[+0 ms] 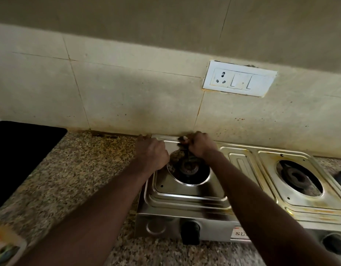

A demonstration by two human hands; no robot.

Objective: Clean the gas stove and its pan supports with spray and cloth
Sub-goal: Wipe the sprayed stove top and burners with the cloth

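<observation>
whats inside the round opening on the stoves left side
A dark burner head with brown grime left of it. The back part is hidden under the left hand and right hand.

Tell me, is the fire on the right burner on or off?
Off. The right burner shows no flame, only dark metal.

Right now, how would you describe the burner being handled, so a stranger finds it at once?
Find the gas stove on the speckled counter. Of its two round burners, take the left burner. Unlike the right burner, it has the left hand and right hand at its far rim.
</observation>
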